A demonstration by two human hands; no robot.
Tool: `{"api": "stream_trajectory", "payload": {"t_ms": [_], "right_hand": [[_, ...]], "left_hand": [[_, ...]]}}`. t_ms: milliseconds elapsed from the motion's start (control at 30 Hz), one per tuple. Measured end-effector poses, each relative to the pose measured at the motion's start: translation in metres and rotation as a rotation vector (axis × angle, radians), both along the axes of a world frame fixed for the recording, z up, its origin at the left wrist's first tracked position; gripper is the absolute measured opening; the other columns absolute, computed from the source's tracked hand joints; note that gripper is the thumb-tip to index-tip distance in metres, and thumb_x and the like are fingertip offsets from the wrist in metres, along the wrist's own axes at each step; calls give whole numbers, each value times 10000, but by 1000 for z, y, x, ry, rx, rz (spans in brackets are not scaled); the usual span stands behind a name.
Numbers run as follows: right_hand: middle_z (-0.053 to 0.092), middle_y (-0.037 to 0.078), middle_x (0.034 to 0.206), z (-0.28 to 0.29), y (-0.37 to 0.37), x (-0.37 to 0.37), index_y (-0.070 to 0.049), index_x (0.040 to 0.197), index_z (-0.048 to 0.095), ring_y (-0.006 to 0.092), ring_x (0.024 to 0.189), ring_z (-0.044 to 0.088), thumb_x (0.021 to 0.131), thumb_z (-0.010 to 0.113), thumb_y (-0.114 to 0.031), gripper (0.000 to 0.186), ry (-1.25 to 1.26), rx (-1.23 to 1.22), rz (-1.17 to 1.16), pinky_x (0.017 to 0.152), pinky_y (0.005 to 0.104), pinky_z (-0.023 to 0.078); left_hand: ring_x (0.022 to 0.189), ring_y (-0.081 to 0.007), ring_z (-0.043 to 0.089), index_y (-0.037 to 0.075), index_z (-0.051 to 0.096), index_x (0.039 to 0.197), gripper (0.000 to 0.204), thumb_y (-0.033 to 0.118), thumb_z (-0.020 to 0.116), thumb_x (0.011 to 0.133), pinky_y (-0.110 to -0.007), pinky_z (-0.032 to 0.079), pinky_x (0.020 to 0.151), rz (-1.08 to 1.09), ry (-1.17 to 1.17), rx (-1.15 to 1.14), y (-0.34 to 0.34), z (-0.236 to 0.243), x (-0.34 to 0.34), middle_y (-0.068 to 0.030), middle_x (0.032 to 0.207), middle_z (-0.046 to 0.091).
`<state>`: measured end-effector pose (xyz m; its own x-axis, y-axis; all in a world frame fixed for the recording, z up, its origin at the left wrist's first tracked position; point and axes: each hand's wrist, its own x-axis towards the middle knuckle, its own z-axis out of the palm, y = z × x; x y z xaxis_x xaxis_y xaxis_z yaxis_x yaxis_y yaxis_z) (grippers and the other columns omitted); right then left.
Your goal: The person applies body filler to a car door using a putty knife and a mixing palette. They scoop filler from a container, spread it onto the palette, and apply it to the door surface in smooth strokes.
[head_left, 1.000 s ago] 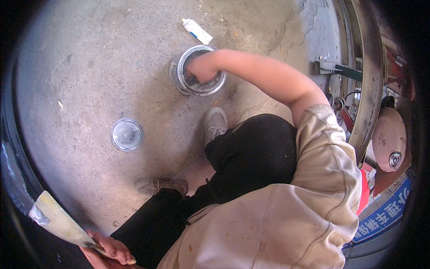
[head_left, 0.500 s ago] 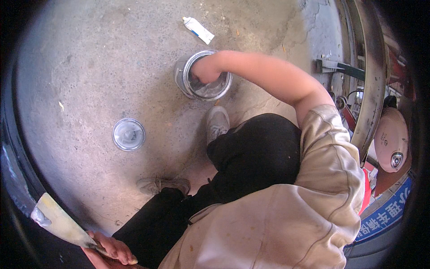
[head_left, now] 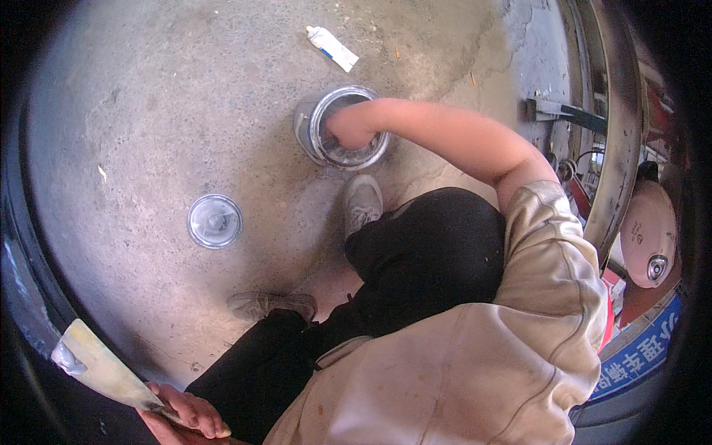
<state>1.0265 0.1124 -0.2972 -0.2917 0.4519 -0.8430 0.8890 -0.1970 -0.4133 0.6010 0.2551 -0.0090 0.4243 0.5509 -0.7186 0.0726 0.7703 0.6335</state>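
My left hand point(head_left: 185, 415) at the lower left grips a putty knife point(head_left: 110, 367) with a wide pale blade and a grey blob of paste near its edge. My right hand point(head_left: 348, 126) reaches down into an open metal can point(head_left: 311, 133) on the concrete floor, its fingers hidden inside, so I cannot tell what they hold. A round silver lid point(head_left: 213, 221) lies on the floor to the left of the can. A white tube point(head_left: 334, 48) lies just beyond the can.
My shoes point(head_left: 363, 204) and bent legs are below the can. At the right are a metal post point(head_left: 608, 126), clutter, a pink oval object point(head_left: 645, 230) and a blue sign point(head_left: 634, 352). A dark curved edge borders the left.
The can has shifted slightly right and toward me, with my right hand still inside it. My left hand keeps its grip on the putty knife.
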Motion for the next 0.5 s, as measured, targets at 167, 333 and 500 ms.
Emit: {"api": "stream_trajectory", "payload": {"t_ms": [167,333,500], "right_hand": [[688,257,1031,-5,-21,-11,40,966,714,399,947,671,771,559,-126,299,76,94,-39,818,469,522],[683,256,1048,-4,-26,-29,39,1003,701,386,972,666,750,557,-95,321,6,-8,39,851,457,518],[673,263,1057,-2,-38,-35,16,1079,681,385,976,660,735,565,-75,374,-22,-124,16,850,459,518]], "left_hand": [[494,-155,390,15,474,1190,449,435,421,1039,-285,410,392,17,37,69,-4,4,0,-54,789,452],[491,-157,399,15,460,1279,469,418,425,1040,-285,421,392,22,-50,32,-4,2,3,-76,822,493],[473,-155,384,18,468,1279,471,419,441,1034,-297,421,389,34,-30,8,-5,2,-4,-77,775,484]]}}
